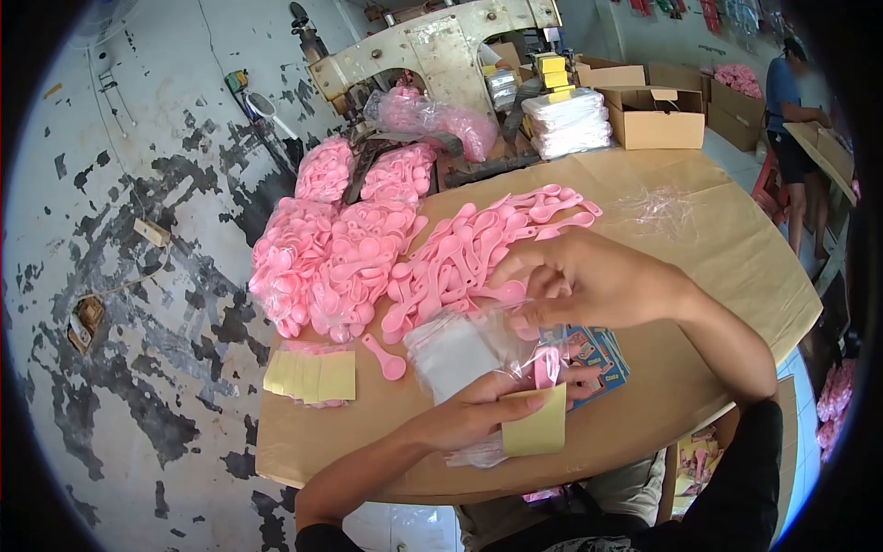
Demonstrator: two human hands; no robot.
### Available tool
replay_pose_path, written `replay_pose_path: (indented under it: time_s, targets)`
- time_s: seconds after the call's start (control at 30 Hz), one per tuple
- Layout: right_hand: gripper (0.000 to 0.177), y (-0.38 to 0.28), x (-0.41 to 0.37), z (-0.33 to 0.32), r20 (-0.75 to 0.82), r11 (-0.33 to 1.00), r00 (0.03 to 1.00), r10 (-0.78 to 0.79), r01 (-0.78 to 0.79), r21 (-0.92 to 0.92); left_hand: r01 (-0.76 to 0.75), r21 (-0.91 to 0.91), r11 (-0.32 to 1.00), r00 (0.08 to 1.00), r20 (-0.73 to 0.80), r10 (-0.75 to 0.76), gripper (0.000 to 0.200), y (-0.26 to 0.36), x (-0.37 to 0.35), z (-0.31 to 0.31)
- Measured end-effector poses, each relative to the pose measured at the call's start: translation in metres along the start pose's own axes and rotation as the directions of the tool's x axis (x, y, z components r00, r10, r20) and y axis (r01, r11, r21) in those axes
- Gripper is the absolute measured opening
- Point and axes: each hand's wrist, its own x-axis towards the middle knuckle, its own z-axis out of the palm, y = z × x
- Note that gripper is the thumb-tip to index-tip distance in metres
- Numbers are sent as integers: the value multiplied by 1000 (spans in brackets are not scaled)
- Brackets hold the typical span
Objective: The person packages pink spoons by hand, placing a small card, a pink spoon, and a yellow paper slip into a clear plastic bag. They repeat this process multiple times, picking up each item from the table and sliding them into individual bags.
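My left hand [487,405] is closed on a small clear plastic bag [529,354] with a pink measuring spoon [546,366] in it. A plain yellow card [535,425] hangs under the left thumb, against the bag. Above, my right hand [584,281] has its fingers curled, and its thumb and fingertips pinch the bag's upper edge. A stack of clear bags [452,354] lies beside the left hand. Partly covered by the hands are printed blue cards [607,363]. Just beyond the right fingertips spreads a loose heap of pink spoons [460,253].
One pink spoon [384,358] lies apart near yellow-carded packs [310,373] at left. Full bags of spoons [317,258] stand behind. A metal machine [432,46], stacked plastic packs [567,122] and an open carton [656,124] line the back. Another person [796,120] stands far right.
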Motion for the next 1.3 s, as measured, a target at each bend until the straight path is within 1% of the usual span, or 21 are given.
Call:
replay_pose_path:
  time_s: [0.07, 0.13, 0.2, 0.23, 0.3, 0.33, 0.4, 0.43, 0.5, 0.6, 0.73, 0.8, 0.9, 0.93, 1.0, 1.03, 1.07, 1.13, 1.17, 1.27, 1.3]
  targets:
    - [32, -3, 4, -2, 74, 992, 994, 76, -82, 94, 12, 66, 998, 1000, 3, -13, 58, -4, -4, -8]
    - [24, -7, 4, 0, 63, 994, 994, 93, -96, 46, 1, 70, 998, 970, -242, 16, 51, -1, -8, -4]
    - [21, -10, 6, 3, 53, 995, 994, 100, -100, -13, -16, 97, 995, 874, -482, 61, 48, -6, -8, -7]
    - [22, -7, 7, 6, 26, 995, 998, 66, -63, -82, -135, 234, 963, 812, -531, 243, 41, -13, -3, -9]
    - [25, 2, 9, 14, -22, 975, 1000, -9, 4, -222, -47, 403, 914, 793, -541, 280, 36, -6, -7, -9]
    - [25, 7, 11, 19, -100, 936, 986, -131, 90, -340, -1, 482, 876, 785, -543, 299, 34, -3, -9, -9]
    - [25, 13, 14, 29, -206, 791, 897, -391, 213, -574, -29, 424, 905, 731, -609, 308, 31, -8, -4, -7]
    - [23, 15, 15, 30, -161, 742, 888, -430, 245, -624, -45, 394, 918, 702, -641, 310, 30, -10, -2, -7]
    - [21, 19, 15, 29, -68, 631, 865, -497, 306, -713, -33, 379, 925, 765, -585, 268, 33, -8, -4, -12]
    - [22, 25, 16, 33, -42, 587, 867, -497, 300, -752, 27, 425, 905, 805, -545, 232, 35, -10, -5, -24]
    - [21, 37, 18, 43, -13, 568, 866, -499, 316, -760, 178, 666, 724, 844, -482, 236, 35, -6, -7, -31]
    - [19, 38, 17, 43, 25, 559, 877, -480, 327, -762, 173, 677, 716, 851, -469, 238, 35, -12, -6, -34]
    - [17, 41, 20, 47, -34, 570, 869, -493, 294, -767, 155, 743, 651, 850, -436, 295, 36, -10, -10, -31]
    - [16, 39, 20, 46, -71, 625, 896, -439, 248, -740, 139, 773, 619, 852, -411, 323, 36, -6, -11, -28]
    - [15, 32, 17, 33, -135, 717, 940, -315, 142, -683, 167, 736, 656, 888, -401, 224, 37, 11, -14, -17]
    - [14, 30, 17, 25, -251, 805, 923, -292, 96, -585, 183, 716, 674, 902, -394, 173, 38, 15, -16, -14]
    - [15, 29, 16, 15, -359, 880, 898, -253, 60, -470, 88, 622, 778, 884, -409, 227, 37, 10, -14, -14]
    - [16, 37, 9, -24, -461, 986, 887, -24, -57, -160, -131, 401, 907, 823, -467, 325, 37, -3, -6, -13]
    - [16, 48, 2, -52, -381, 997, 925, -17, -13, -76, -72, 165, 984, 818, -555, 153, 40, 9, -8, -9]
    - [11, 135, -23, -133, -243, 975, 969, 33, 22, 220, -100, 90, 991, 847, -514, 132, 40, 6, -10, -35]
    - [12, 171, -34, -149, -290, 994, 954, 72, -46, 95, -209, -35, 977, 854, -494, 165, 39, 5, -6, -34]
